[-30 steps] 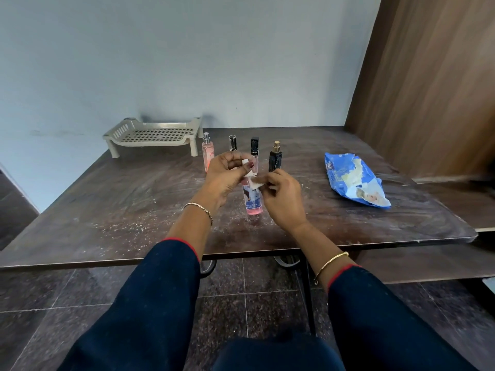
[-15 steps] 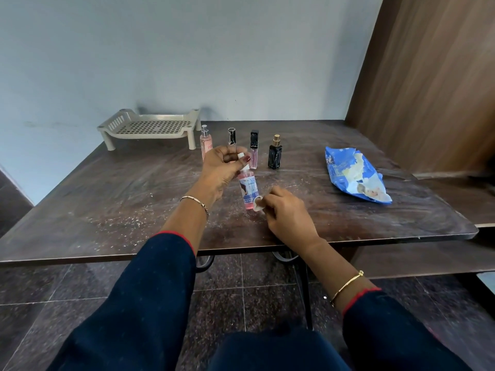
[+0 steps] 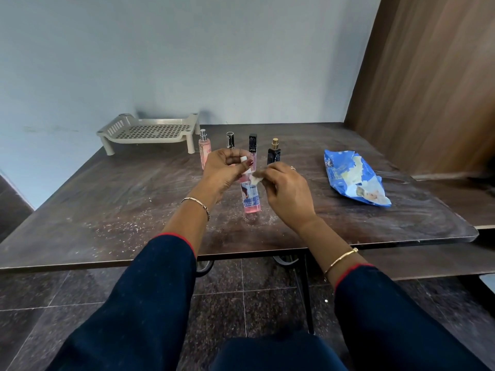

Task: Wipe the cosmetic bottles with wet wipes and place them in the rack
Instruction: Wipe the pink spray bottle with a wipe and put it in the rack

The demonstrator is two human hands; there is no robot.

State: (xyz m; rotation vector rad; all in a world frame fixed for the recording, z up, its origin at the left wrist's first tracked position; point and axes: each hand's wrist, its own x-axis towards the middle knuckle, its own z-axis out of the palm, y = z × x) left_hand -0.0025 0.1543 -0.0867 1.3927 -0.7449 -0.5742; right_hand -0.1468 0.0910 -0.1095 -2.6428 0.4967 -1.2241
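Pink bottle (image 3: 251,195): upright, pinched at its cap by my left hand (image 3: 225,172).
Wipe (image 3: 255,178): pinched in my right hand (image 3: 288,191), touching the bottle's neck.
Rack (image 3: 150,131): well beyond my left hand.

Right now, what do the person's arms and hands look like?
Dark navy left sleeve and right sleeve, each with red cuff trim. Thin chain bracelet by the left hand, dark red nail polish on it; gold bangle by the right hand, ring on it.

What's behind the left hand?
The silver-capped bottle shows only its cap; the left hand covers its body. The pink spray bottle beside it shows almost whole.
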